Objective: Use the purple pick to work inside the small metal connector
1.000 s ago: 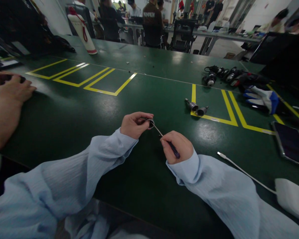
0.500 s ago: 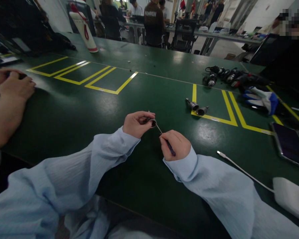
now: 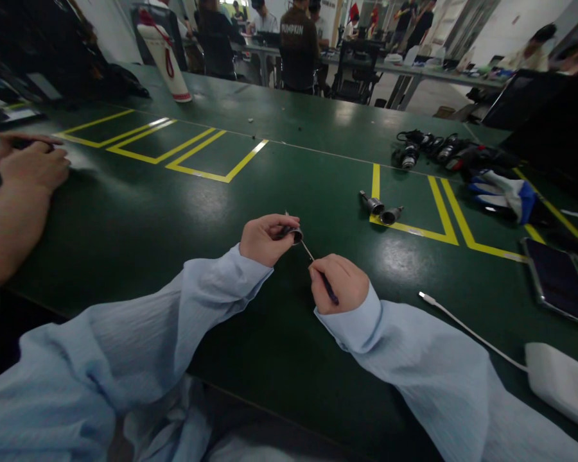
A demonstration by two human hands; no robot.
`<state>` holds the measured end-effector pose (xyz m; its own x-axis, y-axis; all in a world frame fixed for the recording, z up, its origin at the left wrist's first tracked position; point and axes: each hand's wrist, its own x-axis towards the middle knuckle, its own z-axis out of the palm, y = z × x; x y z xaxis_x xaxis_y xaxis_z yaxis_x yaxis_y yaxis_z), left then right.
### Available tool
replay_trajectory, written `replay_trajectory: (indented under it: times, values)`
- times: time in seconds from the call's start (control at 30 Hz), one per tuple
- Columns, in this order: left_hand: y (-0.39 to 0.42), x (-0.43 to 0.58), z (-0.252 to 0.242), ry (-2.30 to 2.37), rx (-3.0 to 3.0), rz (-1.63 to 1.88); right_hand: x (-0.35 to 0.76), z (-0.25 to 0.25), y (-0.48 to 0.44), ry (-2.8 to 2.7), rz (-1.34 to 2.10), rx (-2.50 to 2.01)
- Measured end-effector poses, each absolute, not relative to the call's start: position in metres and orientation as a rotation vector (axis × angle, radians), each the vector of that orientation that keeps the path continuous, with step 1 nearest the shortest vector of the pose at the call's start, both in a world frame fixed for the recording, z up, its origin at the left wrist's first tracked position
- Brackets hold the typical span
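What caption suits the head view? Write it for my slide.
Left hand holding a metal part, right hand a thin tool, over a green table.

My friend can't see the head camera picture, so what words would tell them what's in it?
A person's left hand holds a small metal cup while the right hand holds a thin, dark-handled tool up to its opening. On the green table, two more metal pieces lie by yellow tape, with a phone farther right.
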<state>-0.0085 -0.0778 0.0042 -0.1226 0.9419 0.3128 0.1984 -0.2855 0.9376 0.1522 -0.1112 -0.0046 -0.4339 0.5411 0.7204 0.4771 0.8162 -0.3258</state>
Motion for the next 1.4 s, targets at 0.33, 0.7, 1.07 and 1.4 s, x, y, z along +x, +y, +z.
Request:
replay_trajectory:
  times: [0.33, 0.7, 1.07, 1.4]
  values:
    - [-0.075, -0.008, 0.000, 1.295, 1.456, 1.477, 0.151, -0.007, -0.109, -2.106, 0.017, -0.740]
    - [-0.071, -0.017, 0.008, 1.322, 1.275, 1.354, 0.163, 0.018, -0.120, -1.829, 0.386, -0.877]
    - [-0.067, -0.031, 0.021, 0.994, 0.948, 1.400, 0.171, 0.014, -0.087, -1.151, 1.101, -1.129]
    - [-0.068, -0.028, 0.022, 0.911, 0.936, 1.367, 0.173, 0.009, -0.090, -1.372, 0.982, -1.233]
